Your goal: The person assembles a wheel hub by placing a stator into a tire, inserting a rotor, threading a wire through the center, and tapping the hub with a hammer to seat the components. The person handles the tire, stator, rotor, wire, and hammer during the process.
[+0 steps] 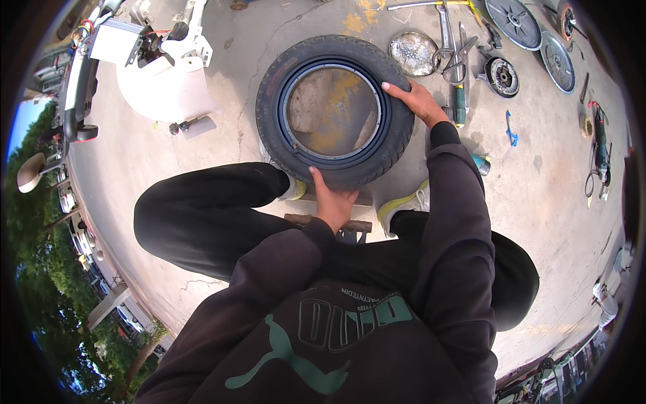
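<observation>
Tire [274, 108]: in front of the person; I see its round opening facing up at me, its axle line running toward my view, equally wide every way. I cannot tell whether its underside touches the ground [545, 195].
Grip: the tire sits between thumb and fingers of both hands, each spread to its thickness.
Left hand [331, 202]: at the near edge, reaching forward, thumb up on the sidewall, fingers tucked beneath.
Right hand [422, 104]: holding the right edge, wrist angled inward, thumb flat on the sidewall, other fingers mostly hidden.
Shoes [407, 205]: just below the tire, one each side of the left hand.
Tools: beyond the right hand I see scissors [452, 62] and a wrench [446, 34].
Left side: a white fender [165, 87].
</observation>
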